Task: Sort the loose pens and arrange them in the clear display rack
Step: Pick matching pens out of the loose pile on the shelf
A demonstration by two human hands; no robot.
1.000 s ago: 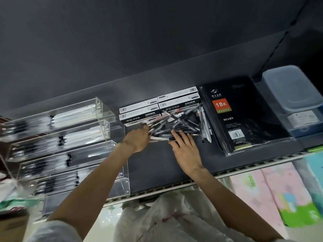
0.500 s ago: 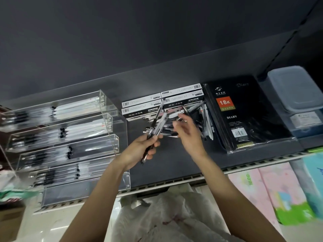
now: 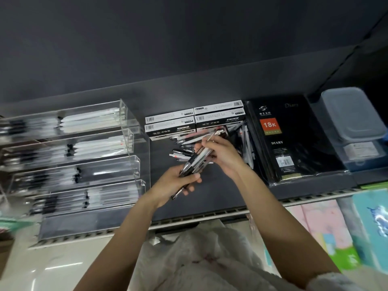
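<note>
Now that both hands are up off the shelf, our left hand [image 3: 175, 182] grips a pen bundle [image 3: 196, 160], right hand [image 3: 222, 154] pinching its top; loose pile [image 3: 186, 147] behind shrinks, clear rack [image 3: 84, 156] next.

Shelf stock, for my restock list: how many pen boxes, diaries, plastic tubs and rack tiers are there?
Pen boxes: 4
Diary: 1
Plastic tub: 1
Display rack tiers holding pens: 4
Total: 10
</note>
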